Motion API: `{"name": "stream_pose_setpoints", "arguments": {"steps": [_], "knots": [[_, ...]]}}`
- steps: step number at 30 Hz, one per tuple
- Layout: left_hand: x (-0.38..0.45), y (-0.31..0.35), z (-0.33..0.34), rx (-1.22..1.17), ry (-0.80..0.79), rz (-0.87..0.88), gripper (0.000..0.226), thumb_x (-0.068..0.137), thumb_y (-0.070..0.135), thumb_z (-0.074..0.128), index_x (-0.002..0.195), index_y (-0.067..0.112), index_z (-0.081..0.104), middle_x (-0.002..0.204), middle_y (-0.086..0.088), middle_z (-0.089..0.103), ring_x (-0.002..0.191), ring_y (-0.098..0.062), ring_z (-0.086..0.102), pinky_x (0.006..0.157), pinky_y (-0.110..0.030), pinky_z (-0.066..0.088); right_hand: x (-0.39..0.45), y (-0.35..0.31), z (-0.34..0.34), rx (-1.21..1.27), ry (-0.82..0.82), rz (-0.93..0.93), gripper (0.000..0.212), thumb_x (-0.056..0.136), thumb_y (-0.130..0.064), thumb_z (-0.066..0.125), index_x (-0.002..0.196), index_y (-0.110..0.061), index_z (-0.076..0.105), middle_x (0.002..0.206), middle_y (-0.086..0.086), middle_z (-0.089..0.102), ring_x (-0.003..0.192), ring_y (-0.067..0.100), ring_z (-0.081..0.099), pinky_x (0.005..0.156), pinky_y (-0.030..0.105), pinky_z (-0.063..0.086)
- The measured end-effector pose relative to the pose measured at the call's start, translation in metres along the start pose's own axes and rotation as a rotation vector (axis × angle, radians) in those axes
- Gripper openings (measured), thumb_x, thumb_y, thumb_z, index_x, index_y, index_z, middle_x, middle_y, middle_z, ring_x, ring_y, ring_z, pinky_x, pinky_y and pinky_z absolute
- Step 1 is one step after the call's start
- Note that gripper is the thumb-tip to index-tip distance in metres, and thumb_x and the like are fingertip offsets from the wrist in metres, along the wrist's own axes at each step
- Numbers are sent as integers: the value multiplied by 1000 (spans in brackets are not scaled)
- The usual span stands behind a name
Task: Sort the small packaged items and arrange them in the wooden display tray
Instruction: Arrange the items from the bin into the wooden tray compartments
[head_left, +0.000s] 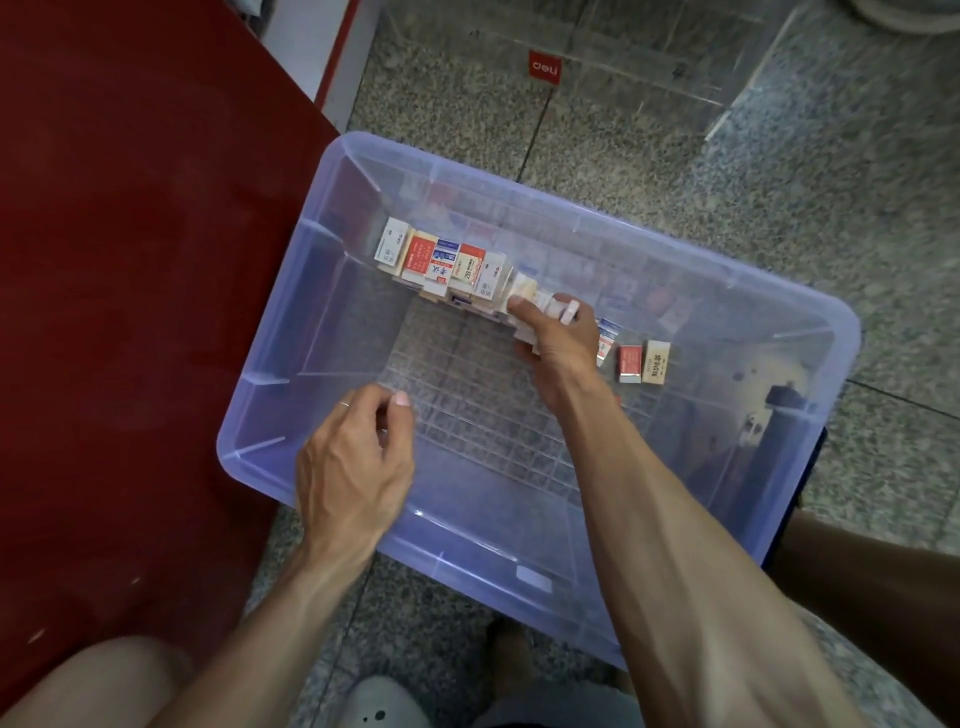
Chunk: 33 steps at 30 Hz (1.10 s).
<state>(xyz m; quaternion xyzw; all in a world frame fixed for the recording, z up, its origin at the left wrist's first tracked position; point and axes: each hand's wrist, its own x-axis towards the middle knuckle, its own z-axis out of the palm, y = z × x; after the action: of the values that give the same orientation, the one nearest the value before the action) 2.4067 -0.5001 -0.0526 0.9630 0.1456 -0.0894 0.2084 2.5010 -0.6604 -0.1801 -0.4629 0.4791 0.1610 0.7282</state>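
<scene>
1. Small packs stand in a tidy row in the upper middle of the frame, inside a big see-through purple tub. The row runs slanted, from upper left down to the right.
2. No wooden tray shows up anywhere. A clear box with a red tag sits on the floor at the top of the frame.
3. The right hand is at the lower right end of the row. Its fingers are curled around a few packs there, holding them tight.
4. The left hand is lower and more to the left, near the front of the tub. Its fingers are bent in with the thumb close to them. I cannot tell if it is holding something tiny or nothing.
5. Two more packs, a red pack and a cream pack, stand just to the right of the right hand. Another pack peeks out right beside that hand.
6. The right hand is much nearer to the row and to the loose packs than the left hand. I think it will do the next bit, like pushing its packs onto the end of the row.
7. The row's long line points right at the right hand, so new packs should go on that end.
</scene>
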Motion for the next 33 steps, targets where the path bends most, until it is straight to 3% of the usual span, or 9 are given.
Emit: {"name": "stream_pose_setpoints", "arguments": {"steps": [4, 11, 16, 20, 26, 30, 33], "knots": [[0, -2, 1, -6, 1, 16, 26, 97, 38, 43, 78, 22, 52, 70, 6, 55, 63, -16, 51, 59, -31, 34, 2, -4, 4, 1, 3, -21, 52, 70, -12, 89, 112, -13, 60, 102, 8, 75, 90, 22, 73, 62, 30, 56], [0, -4, 3, -16, 8, 12, 27, 95, 39, 43, 80, 21, 56, 72, 5, 58, 66, -16, 54, 59, -33, 39, 9, -2, 8, -134, 113, -113, 49, 65, -4, 87, 103, -15, 59, 96, 12, 73, 81, 23, 73, 68, 37, 63], [1, -3, 2, -22, 21, 14, 27, 95, 39, 45, 81, 19, 57, 73, 5, 58, 65, -15, 53, 60, -32, 40, -3, -1, -2, -23, 67, -145, 48, 72, 2, 83, 110, -12, 58, 94, 8, 71, 76, 17, 68, 62, 27, 58], [1, -3, 2, -23, 28, 9, 24, 98, 32, 51, 82, 17, 59, 73, 2, 60, 67, -18, 53, 62, -33, 40, -19, -10, -16, 95, 26, -155, 49, 75, 6, 79, 118, -6, 57, 97, 10, 70, 83, 20, 69, 63, 29, 56], [2, -2, -1, -87, -5, 8, 22, 97, 32, 51, 86, 17, 60, 78, 2, 62, 72, -22, 57, 66, -35, 43, -81, -33, -30, 135, -177, -169, 35, 83, 9, 70, 100, -17, 55, 79, 2, 67, 65, 14, 67, 61, 28, 53], [-1, 3, -17, -319, -24, -78, 15, 97, 27, 55, 87, 18, 62, 72, -1, 67, 76, -25, 66, 73, -41, 52, -135, -49, -33, 117, -287, -189, 34, 84, 9, 68, 95, -20, 56, 76, 1, 68, 63, 14, 68, 62, 28, 52], [-16, 7, -39, -527, 0, -198, 15, 98, 27, 55, 84, 27, 61, 70, 4, 68, 69, -13, 69, 72, -42, 56, -176, -57, -31, 129, -350, -204, 36, 80, 8, 71, 101, -18, 57, 81, 4, 68, 66, 17, 69, 61, 28, 51]]}}
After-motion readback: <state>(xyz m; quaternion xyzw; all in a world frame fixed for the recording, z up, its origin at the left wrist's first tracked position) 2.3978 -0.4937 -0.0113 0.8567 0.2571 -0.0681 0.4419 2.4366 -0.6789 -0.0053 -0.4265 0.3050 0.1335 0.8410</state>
